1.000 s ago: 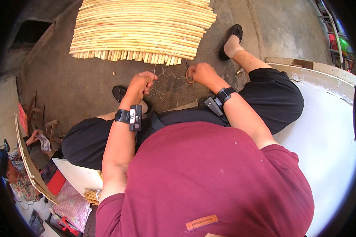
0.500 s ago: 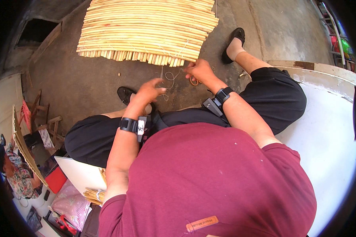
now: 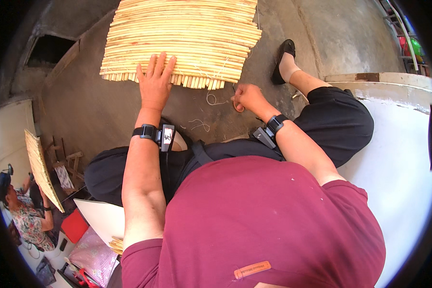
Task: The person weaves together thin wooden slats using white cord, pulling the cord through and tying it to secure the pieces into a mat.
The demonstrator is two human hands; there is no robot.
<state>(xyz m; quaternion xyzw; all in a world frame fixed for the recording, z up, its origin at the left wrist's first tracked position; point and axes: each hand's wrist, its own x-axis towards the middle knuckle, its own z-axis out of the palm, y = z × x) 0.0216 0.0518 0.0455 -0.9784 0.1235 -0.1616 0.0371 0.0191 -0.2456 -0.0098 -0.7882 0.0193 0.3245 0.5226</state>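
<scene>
A mat of pale yellow sticks (image 3: 180, 29) bound with thin string is in front of me in the head view. My left hand (image 3: 153, 81) lies on its near edge with the fingers spread. My right hand (image 3: 248, 98) is just below the mat's near right corner, closed on scissors with orange handles (image 3: 239, 106); their blades are mostly hidden. A thin pale string (image 3: 211, 98) hangs in loops below the mat, between my two hands.
My legs in black trousers (image 3: 336, 125) are spread below. A white surface (image 3: 389, 173) is at right. At lower left a co-worker (image 3: 29, 216) holds another stick mat (image 3: 43, 168), near a wooden frame (image 3: 72, 163), a red pad (image 3: 74, 223) and a white board (image 3: 98, 216).
My left hand has let go of the string and moved up onto the mat, fingers spread. My right hand, still on the scissors, has shifted slightly. The co-worker and their mat have shifted.
</scene>
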